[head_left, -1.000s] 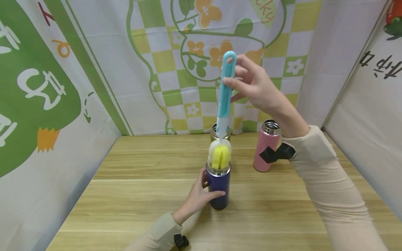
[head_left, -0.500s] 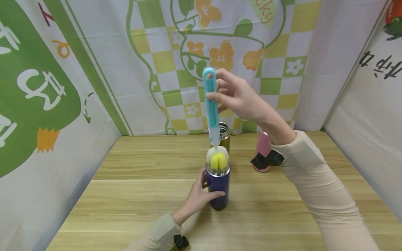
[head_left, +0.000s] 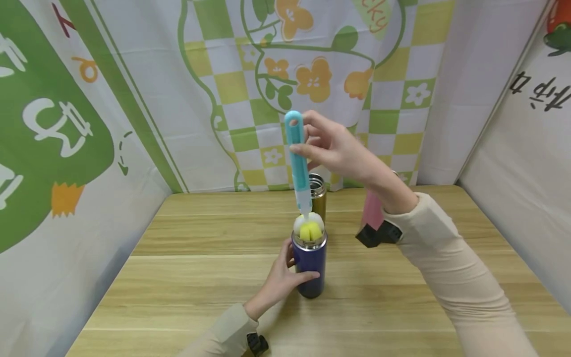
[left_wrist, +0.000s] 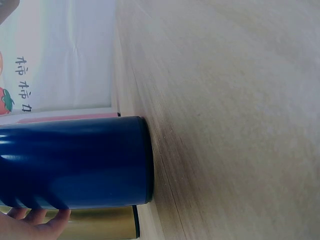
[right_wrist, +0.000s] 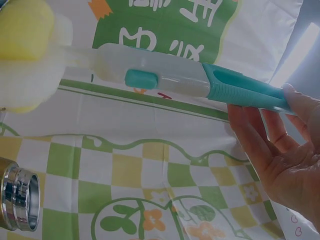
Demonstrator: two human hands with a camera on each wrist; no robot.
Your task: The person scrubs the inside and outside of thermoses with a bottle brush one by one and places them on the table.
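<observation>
My right hand (head_left: 332, 144) pinches the turquoise handle of a bottle brush (head_left: 300, 163), thumb on one side and fingers on the other. The brush stands nearly upright, its yellow-and-white sponge head (right_wrist: 30, 55) partly inside the mouth of a dark blue bottle (head_left: 310, 267). The lower part of the sponge is hidden in the bottle. Low around that bottle my left hand (head_left: 285, 275) is wrapped, thumb across the front. In the left wrist view the blue bottle (left_wrist: 75, 162) stands on the table, with fingertips (left_wrist: 57, 220) at its side.
Directly behind the blue bottle stands a gold bottle (head_left: 318, 198) with an uncovered steel mouth. A pink bottle (head_left: 372, 210), partly covered by the right forearm, is to the right. The wooden table (head_left: 200, 277) ends at a printed fabric backdrop (head_left: 245, 109).
My right hand has moved left and down with the brush, and the sponge sits deeper in the blue bottle's mouth. My left hand and the bottle have stayed in place.
</observation>
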